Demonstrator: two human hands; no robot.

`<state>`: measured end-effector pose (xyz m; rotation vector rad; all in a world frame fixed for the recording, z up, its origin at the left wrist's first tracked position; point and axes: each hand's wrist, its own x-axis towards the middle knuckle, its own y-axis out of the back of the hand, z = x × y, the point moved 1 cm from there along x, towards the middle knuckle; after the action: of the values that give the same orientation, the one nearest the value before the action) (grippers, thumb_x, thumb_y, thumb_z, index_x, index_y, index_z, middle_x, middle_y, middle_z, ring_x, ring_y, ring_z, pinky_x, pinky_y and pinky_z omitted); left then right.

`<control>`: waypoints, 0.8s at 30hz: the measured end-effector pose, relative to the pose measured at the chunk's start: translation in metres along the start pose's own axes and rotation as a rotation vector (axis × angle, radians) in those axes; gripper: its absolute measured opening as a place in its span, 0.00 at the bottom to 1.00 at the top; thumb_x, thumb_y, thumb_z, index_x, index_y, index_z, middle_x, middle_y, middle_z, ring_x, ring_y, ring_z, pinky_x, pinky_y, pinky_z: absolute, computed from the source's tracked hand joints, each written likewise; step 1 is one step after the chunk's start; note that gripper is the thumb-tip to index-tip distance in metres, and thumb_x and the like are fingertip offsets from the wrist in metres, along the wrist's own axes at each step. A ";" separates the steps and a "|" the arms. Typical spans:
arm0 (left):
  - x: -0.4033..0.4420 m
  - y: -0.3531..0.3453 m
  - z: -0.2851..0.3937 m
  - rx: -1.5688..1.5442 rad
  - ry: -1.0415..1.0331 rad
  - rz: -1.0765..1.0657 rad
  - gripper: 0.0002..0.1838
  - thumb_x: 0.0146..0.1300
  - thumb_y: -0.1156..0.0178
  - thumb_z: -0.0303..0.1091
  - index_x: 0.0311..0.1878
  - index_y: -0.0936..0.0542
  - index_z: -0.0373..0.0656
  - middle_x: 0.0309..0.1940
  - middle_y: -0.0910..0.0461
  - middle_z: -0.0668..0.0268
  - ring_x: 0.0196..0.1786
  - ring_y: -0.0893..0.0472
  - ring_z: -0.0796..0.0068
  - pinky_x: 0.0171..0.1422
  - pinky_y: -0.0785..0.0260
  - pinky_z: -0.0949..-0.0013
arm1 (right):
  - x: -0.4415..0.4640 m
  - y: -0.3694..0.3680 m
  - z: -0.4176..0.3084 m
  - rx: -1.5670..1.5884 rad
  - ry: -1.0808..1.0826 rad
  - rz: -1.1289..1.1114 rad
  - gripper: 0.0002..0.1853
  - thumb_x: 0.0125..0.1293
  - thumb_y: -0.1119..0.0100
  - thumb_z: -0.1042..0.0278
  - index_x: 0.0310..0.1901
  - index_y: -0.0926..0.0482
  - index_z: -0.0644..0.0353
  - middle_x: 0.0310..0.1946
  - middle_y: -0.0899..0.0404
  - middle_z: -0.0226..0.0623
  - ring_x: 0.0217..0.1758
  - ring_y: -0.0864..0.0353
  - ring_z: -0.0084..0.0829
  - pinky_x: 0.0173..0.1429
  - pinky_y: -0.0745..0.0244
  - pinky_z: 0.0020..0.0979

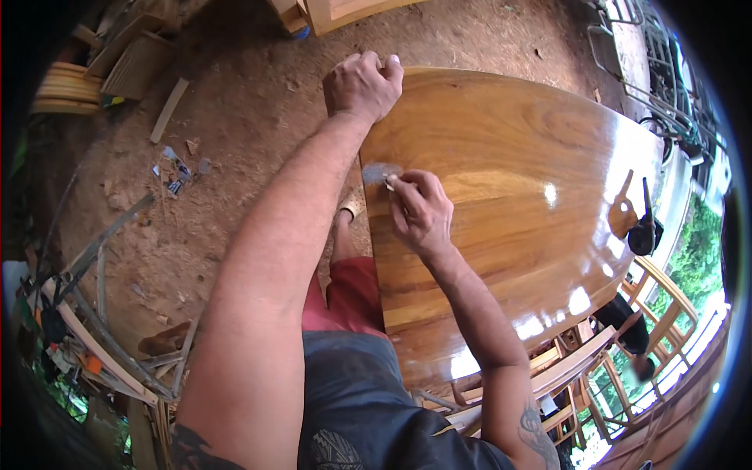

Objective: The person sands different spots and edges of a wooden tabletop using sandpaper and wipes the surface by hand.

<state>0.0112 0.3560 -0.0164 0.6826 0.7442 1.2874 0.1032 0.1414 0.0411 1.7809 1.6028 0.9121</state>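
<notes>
In the head view, your right hand (424, 210) pinches a small pale piece (388, 182) at the glossy wooden tabletop (501, 141), by a whitish smear (379, 170). Your left hand (363, 86) curls at the corner, apart; whether it grips, I cannot tell.

Pretty sure we're in a woodworking shop, and a rough open-air one. Underfoot we've got reddish-brown dirt (243, 86), with a loose board (167, 112) and some litter (178, 172) lying on it to the left. At the far left we can see a pile of cut wooden pieces (66, 86). The big glossy wooden panel (486, 176) in the middle looks varnished, and bare wooden chair frames (672, 307) are crowded together at the near right. Daylight and green foliage (703, 235) on the right tell us that side's open.
</notes>
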 end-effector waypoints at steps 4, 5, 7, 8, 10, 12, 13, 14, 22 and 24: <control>0.001 -0.001 -0.001 0.000 -0.009 0.009 0.26 0.77 0.45 0.59 0.38 0.12 0.47 0.41 0.08 0.59 0.46 0.09 0.51 0.53 0.17 0.48 | -0.001 0.008 0.003 -0.026 -0.022 -0.013 0.17 0.58 0.28 0.76 0.51 0.11 0.56 0.48 0.17 0.38 0.49 0.14 0.42 0.48 0.15 0.40; 0.000 0.000 0.000 0.002 -0.011 0.015 0.26 0.77 0.45 0.59 0.38 0.12 0.47 0.40 0.08 0.59 0.46 0.09 0.51 0.53 0.17 0.48 | 0.002 0.003 0.001 -0.016 -0.030 0.009 0.17 0.58 0.28 0.76 0.51 0.11 0.56 0.48 0.17 0.38 0.49 0.14 0.42 0.48 0.15 0.40; -0.002 -0.002 0.001 0.007 -0.010 0.012 0.26 0.77 0.45 0.59 0.37 0.12 0.47 0.41 0.09 0.59 0.46 0.09 0.51 0.53 0.17 0.48 | 0.003 0.000 0.002 -0.006 -0.023 0.023 0.17 0.58 0.28 0.76 0.51 0.11 0.56 0.48 0.17 0.38 0.49 0.14 0.42 0.48 0.15 0.40; -0.002 -0.001 0.000 0.012 -0.010 0.012 0.26 0.77 0.45 0.59 0.37 0.12 0.47 0.41 0.09 0.59 0.46 0.09 0.52 0.53 0.18 0.48 | 0.002 0.002 0.002 -0.008 -0.012 0.013 0.17 0.58 0.27 0.76 0.51 0.11 0.56 0.48 0.17 0.38 0.49 0.14 0.42 0.48 0.16 0.40; 0.000 -0.001 -0.002 0.009 -0.014 0.012 0.26 0.77 0.45 0.59 0.38 0.12 0.47 0.41 0.09 0.59 0.46 0.09 0.52 0.54 0.18 0.48 | -0.002 0.007 0.003 -0.019 0.006 -0.015 0.17 0.58 0.27 0.76 0.50 0.11 0.56 0.48 0.17 0.38 0.49 0.14 0.42 0.47 0.16 0.40; -0.002 -0.002 -0.002 0.001 -0.012 0.007 0.26 0.77 0.45 0.59 0.38 0.12 0.47 0.41 0.09 0.59 0.46 0.10 0.51 0.54 0.18 0.48 | 0.000 0.006 0.004 -0.018 -0.027 -0.005 0.17 0.58 0.27 0.76 0.51 0.11 0.55 0.48 0.17 0.37 0.48 0.14 0.42 0.47 0.16 0.40; -0.002 -0.002 -0.001 -0.001 -0.011 0.009 0.26 0.77 0.45 0.59 0.38 0.12 0.47 0.41 0.09 0.59 0.46 0.10 0.51 0.54 0.18 0.48 | 0.001 0.003 0.001 -0.004 -0.036 0.001 0.17 0.58 0.27 0.76 0.51 0.11 0.55 0.48 0.17 0.37 0.48 0.14 0.42 0.47 0.16 0.40; -0.001 -0.002 -0.001 -0.001 -0.011 0.014 0.26 0.77 0.44 0.59 0.38 0.12 0.47 0.41 0.09 0.58 0.46 0.10 0.51 0.54 0.18 0.48 | 0.003 0.000 -0.001 0.013 -0.043 0.009 0.17 0.58 0.27 0.76 0.51 0.11 0.54 0.48 0.17 0.37 0.49 0.15 0.42 0.47 0.16 0.40; -0.002 -0.003 0.001 -0.029 -0.010 0.022 0.25 0.76 0.43 0.59 0.37 0.12 0.46 0.40 0.09 0.58 0.46 0.10 0.50 0.54 0.18 0.47 | 0.004 -0.001 -0.003 0.018 -0.003 -0.003 0.19 0.57 0.27 0.75 0.51 0.12 0.55 0.49 0.17 0.37 0.50 0.15 0.42 0.48 0.16 0.40; -0.001 -0.001 -0.001 -0.024 -0.009 0.022 0.25 0.76 0.43 0.59 0.37 0.12 0.47 0.40 0.09 0.58 0.46 0.10 0.50 0.54 0.18 0.47 | 0.002 0.001 -0.003 0.016 0.020 -0.029 0.18 0.57 0.26 0.75 0.51 0.12 0.55 0.49 0.17 0.38 0.49 0.15 0.42 0.48 0.16 0.41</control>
<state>0.0108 0.3546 -0.0181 0.6781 0.7147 1.3111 0.1010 0.1430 0.0439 1.7601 1.6487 0.9094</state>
